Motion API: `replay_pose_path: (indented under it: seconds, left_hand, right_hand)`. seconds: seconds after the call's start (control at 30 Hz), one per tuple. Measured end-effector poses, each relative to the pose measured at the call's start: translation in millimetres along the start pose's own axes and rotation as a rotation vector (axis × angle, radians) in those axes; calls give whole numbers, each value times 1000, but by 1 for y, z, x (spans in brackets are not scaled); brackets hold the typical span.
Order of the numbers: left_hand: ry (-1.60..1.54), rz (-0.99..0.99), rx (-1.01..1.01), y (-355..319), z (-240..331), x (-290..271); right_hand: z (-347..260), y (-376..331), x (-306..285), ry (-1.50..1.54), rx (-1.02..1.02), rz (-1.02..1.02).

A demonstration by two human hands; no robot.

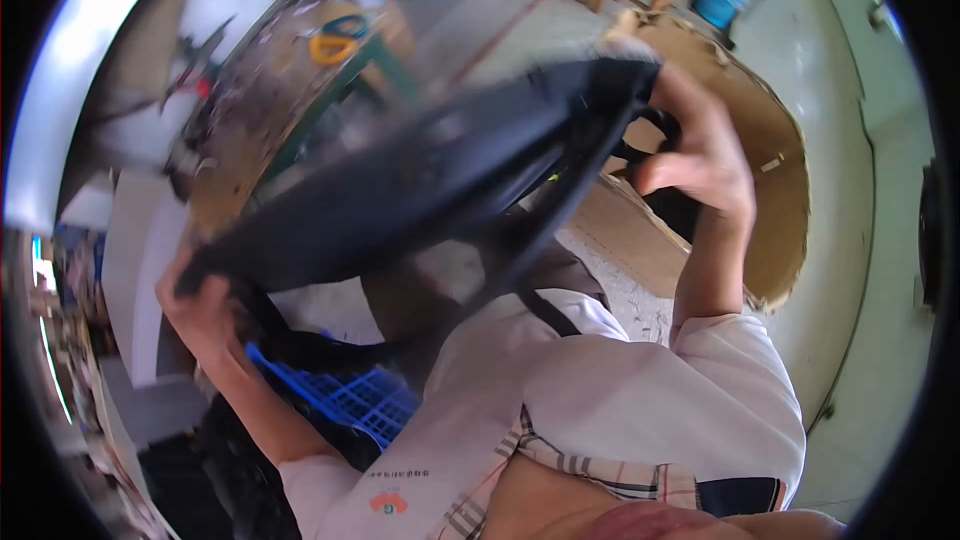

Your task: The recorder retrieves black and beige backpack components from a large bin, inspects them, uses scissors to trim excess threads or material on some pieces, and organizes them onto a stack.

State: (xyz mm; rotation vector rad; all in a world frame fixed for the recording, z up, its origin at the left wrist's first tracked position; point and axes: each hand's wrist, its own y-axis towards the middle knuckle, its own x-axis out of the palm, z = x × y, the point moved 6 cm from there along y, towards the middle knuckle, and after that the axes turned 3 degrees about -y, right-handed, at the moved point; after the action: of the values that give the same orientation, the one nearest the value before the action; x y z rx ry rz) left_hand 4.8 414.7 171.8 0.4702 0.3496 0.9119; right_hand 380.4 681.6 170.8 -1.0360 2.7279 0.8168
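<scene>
Two hands, one black bag (400, 190): the bag, its panel blurred, slants across the person's front, the left hand (205, 310) at its near end and the right hand (705, 145) at its far end
Left grip: fingers closed around the bag's corner, a firm hold worth keeping while the panel is up
Right grip: thumb standing apart near dark straps, fingers partly hidden at the far corner; how tightly they close, one cannot tell
Loose strap (552, 310): dangling against the white shirt (590, 380), best kept from snagging on thumb or clothing
Even lift: both ends carried with matching tension would likely stop the soft middle from sagging or twisting
Cardboard box (775, 135): open, beside the right forearm, its ragged rim better given clearance
Blue crate (375, 405): beside the left forearm, its lattice a possible catch for trailing straps
</scene>
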Motion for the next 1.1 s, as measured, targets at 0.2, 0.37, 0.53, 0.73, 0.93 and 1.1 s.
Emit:
replay_pose_path:
  seconds: [0.2, 0.37, 0.53, 0.73, 0.93, 1.1]
  left_hand:
    - [164, 90, -207, 22, 13, -60]
    - [373, 147, -275, 59, 15, -112]
    - [450, 151, -190, 100, 9, -141]
    - [509, 137, -168, 137, -3, -172]
    - [551, 153, -54, 155, -8, -159]
    - [543, 206, 21, 164, -2, -152]
  right_hand:
    - [53, 46, 154, 545, 289, -356]
    - [67, 103, 252, 704, 346, -395]
    - [82, 146, 320, 853, 497, -353]
    - [86, 180, 365, 901, 509, -338]
    - [94, 196, 375, 950, 565, -318]
    - [93, 201, 369, 965, 576, -289]
